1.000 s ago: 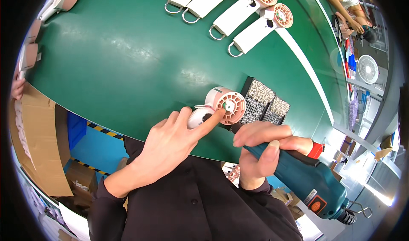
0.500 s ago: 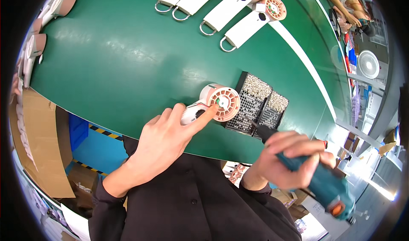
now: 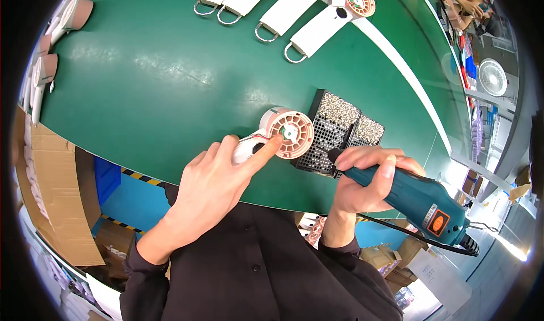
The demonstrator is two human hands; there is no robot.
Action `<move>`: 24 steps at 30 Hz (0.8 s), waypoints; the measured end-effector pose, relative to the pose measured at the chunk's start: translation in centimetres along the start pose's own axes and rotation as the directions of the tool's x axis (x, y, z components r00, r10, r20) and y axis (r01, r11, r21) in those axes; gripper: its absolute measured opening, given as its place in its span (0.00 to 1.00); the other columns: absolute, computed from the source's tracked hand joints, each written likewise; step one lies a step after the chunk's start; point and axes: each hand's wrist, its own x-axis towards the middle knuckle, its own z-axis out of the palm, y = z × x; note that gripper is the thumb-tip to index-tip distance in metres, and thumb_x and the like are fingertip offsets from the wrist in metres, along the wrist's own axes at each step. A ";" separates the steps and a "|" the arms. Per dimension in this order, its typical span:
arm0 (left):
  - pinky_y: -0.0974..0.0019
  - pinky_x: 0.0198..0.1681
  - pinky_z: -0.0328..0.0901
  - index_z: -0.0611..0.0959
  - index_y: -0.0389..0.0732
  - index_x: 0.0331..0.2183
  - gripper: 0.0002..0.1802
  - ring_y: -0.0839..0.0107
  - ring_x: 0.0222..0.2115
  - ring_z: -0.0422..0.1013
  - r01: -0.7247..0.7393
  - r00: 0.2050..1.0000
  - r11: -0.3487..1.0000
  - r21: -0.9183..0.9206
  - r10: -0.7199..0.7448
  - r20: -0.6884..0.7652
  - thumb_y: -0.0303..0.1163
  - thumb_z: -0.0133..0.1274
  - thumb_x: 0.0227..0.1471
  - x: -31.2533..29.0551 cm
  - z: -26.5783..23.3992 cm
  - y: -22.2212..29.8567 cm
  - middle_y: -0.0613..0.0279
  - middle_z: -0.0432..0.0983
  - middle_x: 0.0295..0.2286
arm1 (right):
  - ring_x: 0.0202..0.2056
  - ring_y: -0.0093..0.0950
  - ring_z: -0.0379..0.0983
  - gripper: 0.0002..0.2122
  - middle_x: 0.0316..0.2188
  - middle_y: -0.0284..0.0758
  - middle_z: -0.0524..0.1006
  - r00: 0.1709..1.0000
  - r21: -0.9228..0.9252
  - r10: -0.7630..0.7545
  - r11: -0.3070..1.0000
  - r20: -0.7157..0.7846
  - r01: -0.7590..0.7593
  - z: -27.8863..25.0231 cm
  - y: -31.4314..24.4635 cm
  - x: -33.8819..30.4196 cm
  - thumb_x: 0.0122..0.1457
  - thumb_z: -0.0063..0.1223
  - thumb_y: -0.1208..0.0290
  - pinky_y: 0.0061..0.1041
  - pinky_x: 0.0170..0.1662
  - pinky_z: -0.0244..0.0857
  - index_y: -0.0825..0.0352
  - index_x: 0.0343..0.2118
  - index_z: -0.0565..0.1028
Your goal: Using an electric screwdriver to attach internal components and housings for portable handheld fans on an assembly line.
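My left hand (image 3: 211, 184) grips the white handle of a hair dryer body (image 3: 296, 145) near the bench edge. Its index finger reaches onto the pink slotted ring of the open round end, where a small green part and wires show. My right hand (image 3: 368, 180) is wrapped round a teal electric screwdriver (image 3: 416, 199), cord trailing from its back end. The screwdriver's dark nose points left over a black screw tray (image 3: 324, 141), beside the hair dryer. Silver screws lie heaped at the tray's far side, with a perforated grid nearer me. The bit's tip is hard to make out.
Several white hair dryer bodies (image 3: 318, 33) with wire loops lie at the far side of the green bench (image 3: 141, 94). More pink-and-white ones (image 3: 76, 13) stand along the left edge. Cardboard (image 3: 59, 190) stands at lower left. Another person (image 3: 462, 3) works at far right.
My right hand has brought the screwdriver up and left, so its nose is now over the screw tray and its body lies flatter. My left hand still holds the hair dryer body.
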 end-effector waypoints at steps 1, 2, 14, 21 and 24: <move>0.64 0.25 0.68 0.70 0.58 0.56 0.35 0.65 0.23 0.68 0.000 1.000 1.000 -0.001 0.000 0.002 0.26 0.55 0.45 0.0 0.0 0.0 0.58 0.63 0.28 | 0.11 0.30 0.65 0.11 0.16 0.40 0.67 1.000 -0.001 0.000 1.000 0.000 0.000 0.0 0.0 -0.1 0.59 0.47 0.76 0.32 0.14 0.67 0.68 0.38 0.57; 0.63 0.25 0.68 0.70 0.58 0.56 0.35 0.65 0.23 0.68 0.000 1.000 1.000 -0.002 0.000 0.004 0.26 0.55 0.46 0.0 0.0 0.0 0.58 0.63 0.28 | 0.11 0.30 0.65 0.11 0.16 0.40 0.67 0.999 -0.008 -0.002 1.000 0.034 0.003 -0.1 0.1 -0.2 0.59 0.47 0.76 0.32 0.15 0.68 0.68 0.37 0.57; 0.66 0.26 0.63 0.72 0.55 0.55 0.37 0.66 0.26 0.63 -0.080 0.997 0.996 0.039 0.081 -0.003 0.21 0.53 0.41 -1.0 -0.3 -0.1 0.60 0.63 0.27 | 0.10 0.35 0.65 0.07 0.17 0.41 0.66 1.000 0.102 -0.023 0.994 -0.020 0.025 -0.4 -1.9 0.1 0.62 0.40 0.75 0.36 0.13 0.66 0.64 0.42 0.59; 0.66 0.26 0.63 0.72 0.55 0.55 0.37 0.65 0.26 0.64 -0.101 0.995 0.995 -0.018 0.101 0.004 0.20 0.51 0.40 -1.5 -0.4 -0.1 0.59 0.63 0.27 | 0.13 0.35 0.67 0.08 0.19 0.41 0.67 0.989 0.215 -0.097 0.974 0.115 0.070 2.5 -5.1 0.6 0.65 0.36 0.69 0.34 0.15 0.68 0.65 0.44 0.57; 0.61 0.33 0.65 0.72 0.60 0.55 0.34 0.61 0.30 0.67 -0.025 0.993 1.000 -0.015 0.027 0.113 0.25 0.54 0.45 -1.6 -0.7 0.0 0.56 0.66 0.34 | 0.17 0.36 0.70 0.10 0.21 0.43 0.69 0.976 0.251 -0.095 0.967 0.198 0.044 3.8 -4.6 0.2 0.64 0.39 0.69 0.35 0.20 0.72 0.66 0.44 0.56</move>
